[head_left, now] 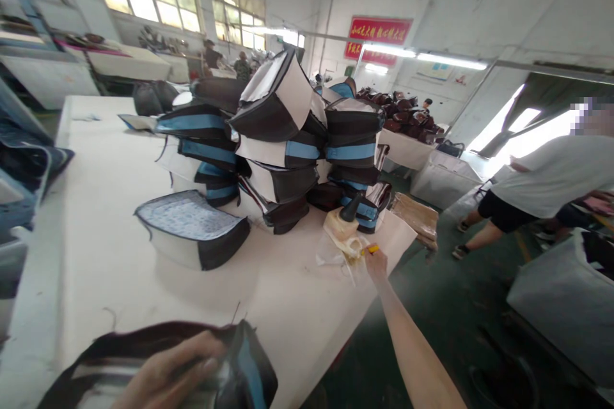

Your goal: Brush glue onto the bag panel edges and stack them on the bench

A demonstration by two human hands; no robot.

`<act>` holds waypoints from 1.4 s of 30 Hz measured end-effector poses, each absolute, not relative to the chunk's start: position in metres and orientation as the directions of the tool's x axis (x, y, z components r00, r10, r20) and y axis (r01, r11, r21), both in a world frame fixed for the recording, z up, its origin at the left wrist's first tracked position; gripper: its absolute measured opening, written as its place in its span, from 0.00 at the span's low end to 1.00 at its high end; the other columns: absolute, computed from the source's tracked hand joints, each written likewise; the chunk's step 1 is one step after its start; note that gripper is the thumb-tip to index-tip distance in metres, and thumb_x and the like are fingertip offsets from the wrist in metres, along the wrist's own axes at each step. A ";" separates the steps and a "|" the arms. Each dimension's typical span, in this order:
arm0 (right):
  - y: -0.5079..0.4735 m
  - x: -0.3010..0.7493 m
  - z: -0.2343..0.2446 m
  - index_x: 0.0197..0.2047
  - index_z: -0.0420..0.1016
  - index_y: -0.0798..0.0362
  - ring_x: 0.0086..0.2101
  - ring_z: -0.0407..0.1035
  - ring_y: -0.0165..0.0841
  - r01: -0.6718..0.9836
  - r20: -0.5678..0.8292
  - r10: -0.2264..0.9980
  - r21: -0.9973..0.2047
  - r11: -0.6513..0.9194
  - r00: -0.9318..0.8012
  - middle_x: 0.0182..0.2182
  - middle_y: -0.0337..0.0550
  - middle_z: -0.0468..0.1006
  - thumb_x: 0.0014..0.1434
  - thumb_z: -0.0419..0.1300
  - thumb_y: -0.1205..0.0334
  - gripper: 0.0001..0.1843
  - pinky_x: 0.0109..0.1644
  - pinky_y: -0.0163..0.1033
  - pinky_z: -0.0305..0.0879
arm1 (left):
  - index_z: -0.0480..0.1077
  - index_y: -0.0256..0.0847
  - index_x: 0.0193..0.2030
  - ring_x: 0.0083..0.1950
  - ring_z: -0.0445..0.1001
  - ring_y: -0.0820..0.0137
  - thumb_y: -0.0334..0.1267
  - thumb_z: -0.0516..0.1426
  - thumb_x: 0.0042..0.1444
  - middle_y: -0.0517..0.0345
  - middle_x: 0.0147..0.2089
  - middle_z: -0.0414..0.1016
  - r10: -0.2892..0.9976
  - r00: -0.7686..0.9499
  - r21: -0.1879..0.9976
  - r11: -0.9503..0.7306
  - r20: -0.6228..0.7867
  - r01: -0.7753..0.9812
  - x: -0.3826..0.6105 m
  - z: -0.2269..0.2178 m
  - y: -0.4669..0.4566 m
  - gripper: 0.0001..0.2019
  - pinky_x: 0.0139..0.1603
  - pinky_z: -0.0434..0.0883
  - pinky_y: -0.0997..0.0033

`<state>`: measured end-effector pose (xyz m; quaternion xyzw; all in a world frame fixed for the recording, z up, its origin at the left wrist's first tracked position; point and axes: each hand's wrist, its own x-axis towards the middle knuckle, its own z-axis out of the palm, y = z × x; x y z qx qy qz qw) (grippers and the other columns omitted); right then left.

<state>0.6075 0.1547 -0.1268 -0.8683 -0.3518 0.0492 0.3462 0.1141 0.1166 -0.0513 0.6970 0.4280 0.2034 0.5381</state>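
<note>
Head view, the only one: at the lower edge, left hand (167, 370) upon a dark bag piece (252, 364) with a blue stripe, fingers lying over its light inner part. Whether pinching the piece or only resting on it, cannot tell, because of blur. At the right side of the white table (297, 297), right hand (377, 263), with arm stretched forward, closed around a yellow tool (371, 248) (its exact kind too small to tell). Just beside this tool, a cream-coloured container (341, 230) with a black cone (350, 209) on top and clear plastic (330, 254) about its base. Just behind the container, high piles of bag pieces (297, 153) in black, white and blue. In front of the piles, to the left, a single piece (192, 223) with pale patterned face turned upward. Farther, at right, a person (551, 166) in white shirt; on the far wall, a red banner (378, 38) with yellow characters.
</note>
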 end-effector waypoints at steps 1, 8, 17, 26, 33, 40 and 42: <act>0.150 0.602 -0.124 0.40 0.73 0.57 0.31 0.71 0.31 0.567 0.146 0.652 -0.653 -0.501 0.744 0.34 0.39 0.75 0.65 0.60 0.56 0.11 0.37 0.40 0.71 | 0.77 0.43 0.35 0.42 0.75 0.61 0.51 0.56 0.57 0.55 0.37 0.79 0.810 0.559 0.926 -0.057 -0.176 0.374 0.117 -0.045 0.116 0.15 0.44 0.72 0.71; 0.094 0.509 -0.071 0.42 0.69 0.56 0.26 0.72 0.35 0.509 0.173 0.757 -0.828 -0.235 0.630 0.25 0.40 0.76 0.65 0.55 0.50 0.15 0.34 0.39 0.69 | 0.76 0.36 0.36 0.32 0.68 0.70 0.44 0.58 0.56 0.58 0.31 0.74 0.801 0.562 0.964 0.068 -0.205 0.255 0.136 -0.036 0.117 0.12 0.35 0.63 0.74; -0.002 0.370 0.050 0.38 0.69 0.50 0.22 0.69 0.27 0.578 0.474 0.860 -0.761 0.294 0.187 0.24 0.34 0.72 0.63 0.60 0.58 0.05 0.26 0.29 0.66 | 0.78 0.35 0.36 0.30 0.67 0.71 0.43 0.58 0.54 0.61 0.28 0.74 0.756 0.620 0.970 0.079 -0.209 0.231 0.157 -0.050 0.116 0.13 0.34 0.61 0.74; -0.008 0.330 0.027 0.40 0.69 0.52 0.27 0.72 0.30 0.783 0.567 0.822 -0.493 0.379 -0.041 0.29 0.38 0.74 0.65 0.59 0.63 0.02 0.32 0.33 0.68 | 0.79 0.32 0.37 0.32 0.69 0.68 0.43 0.57 0.52 0.56 0.30 0.76 0.771 0.614 0.975 0.041 -0.170 0.219 0.163 -0.051 0.102 0.16 0.37 0.63 0.71; -0.018 0.331 0.042 0.40 0.69 0.51 0.29 0.72 0.30 0.776 0.590 0.802 -0.548 0.313 0.094 0.31 0.37 0.75 0.63 0.61 0.63 0.03 0.34 0.33 0.68 | 0.77 0.34 0.35 0.29 0.64 0.72 0.40 0.56 0.54 0.60 0.27 0.72 0.722 0.684 0.977 -0.052 -0.106 0.207 0.140 -0.029 0.101 0.12 0.33 0.59 0.74; -0.015 0.308 0.053 0.35 0.67 0.50 0.20 0.67 0.27 0.406 0.373 0.909 -0.871 0.275 0.185 0.20 0.32 0.71 0.64 0.59 0.59 0.07 0.23 0.29 0.62 | 0.74 0.35 0.36 0.31 0.64 0.72 0.45 0.56 0.58 0.60 0.29 0.70 0.647 0.759 0.995 -0.010 -0.072 0.103 0.092 -0.003 0.092 0.14 0.34 0.61 0.74; -0.014 0.301 0.048 0.35 0.66 0.51 0.20 0.67 0.27 0.342 0.332 0.926 -0.904 0.258 0.179 0.20 0.32 0.71 0.64 0.59 0.58 0.08 0.23 0.30 0.62 | 0.74 0.36 0.38 0.33 0.65 0.70 0.49 0.55 0.59 0.58 0.32 0.71 0.644 0.763 0.994 -0.039 -0.056 0.105 0.082 0.001 0.082 0.16 0.36 0.62 0.73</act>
